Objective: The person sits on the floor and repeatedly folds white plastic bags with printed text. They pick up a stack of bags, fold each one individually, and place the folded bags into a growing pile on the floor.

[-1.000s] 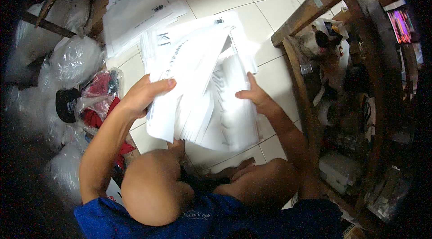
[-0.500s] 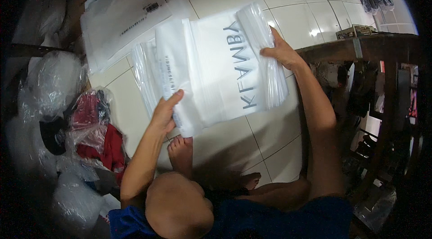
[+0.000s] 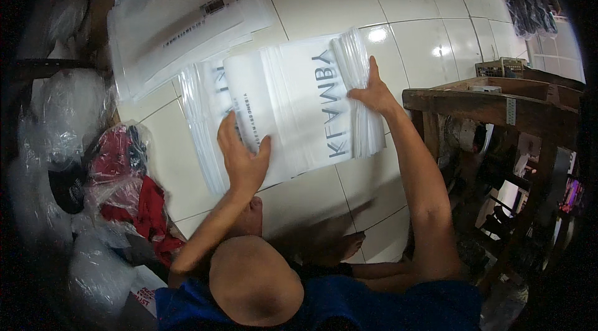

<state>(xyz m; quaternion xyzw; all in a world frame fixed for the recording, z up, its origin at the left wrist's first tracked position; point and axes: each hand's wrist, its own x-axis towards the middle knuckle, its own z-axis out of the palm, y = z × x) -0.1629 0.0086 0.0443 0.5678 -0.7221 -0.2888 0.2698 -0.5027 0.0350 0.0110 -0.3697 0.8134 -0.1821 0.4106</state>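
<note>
A stack of white plastic bags (image 3: 293, 106) with dark lettering lies on the tiled floor in front of me, its right end bunched in folds. My left hand (image 3: 245, 159) rests over the left part, fingers spread and thumb apart, touching the top bag. More clear plastic folds stick out from under it on the left. My right hand (image 3: 375, 93) is at the right edge, its thumb on the folds and its index finger stretched along the side; the other fingers are partly hidden.
Another pile of printed translucent bags (image 3: 180, 13) lies at the far left. Plastic-wrapped red and dark garments (image 3: 118, 169) are heaped at the left. A wooden frame (image 3: 473, 103) stands close on the right. My bare foot (image 3: 250, 215) is just below the stack.
The upper bags have come down and left onto the others. My left hand has let go of their edge and spread out; my right hand has loosened from a grip, fingers straightening along the edge.
</note>
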